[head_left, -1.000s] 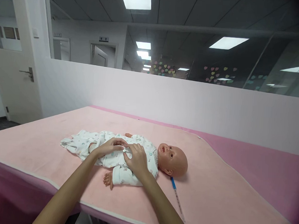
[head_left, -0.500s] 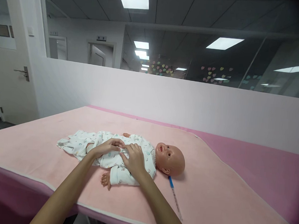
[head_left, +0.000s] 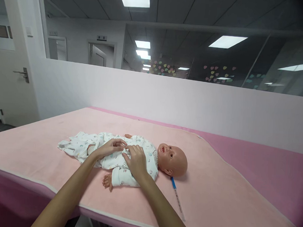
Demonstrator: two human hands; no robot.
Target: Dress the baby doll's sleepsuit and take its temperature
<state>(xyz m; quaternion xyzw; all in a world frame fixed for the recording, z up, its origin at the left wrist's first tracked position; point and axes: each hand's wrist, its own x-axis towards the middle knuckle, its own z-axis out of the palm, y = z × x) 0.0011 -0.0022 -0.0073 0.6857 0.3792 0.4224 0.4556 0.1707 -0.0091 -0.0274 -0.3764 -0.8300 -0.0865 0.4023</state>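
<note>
A baby doll (head_left: 172, 161) lies on its back on a pink blanket (head_left: 213, 187), head to the right, dressed in a white printed onesie (head_left: 84, 145). My left hand (head_left: 110, 148) rests on the doll's belly with curled fingers pressing the cloth. My right hand (head_left: 135, 160) lies on the doll's chest, its fingertips meeting the left hand's at the onesie's front seam. Both hands pinch the fabric there. The doll's near bare hand (head_left: 107, 181) sticks out of the sleeve below my right wrist.
A thin thermometer-like stick with a blue end (head_left: 177, 197) lies on the blanket right of my right forearm. The bed's near edge (head_left: 123, 219) runs below my arms. A white half wall (head_left: 193, 102) with glass stands behind; a door (head_left: 11, 69) is at the left.
The round snap seen between my fingers a second ago is now covered. My hands stay on the doll's front, fingertips drawn together; the view shifted slightly.
</note>
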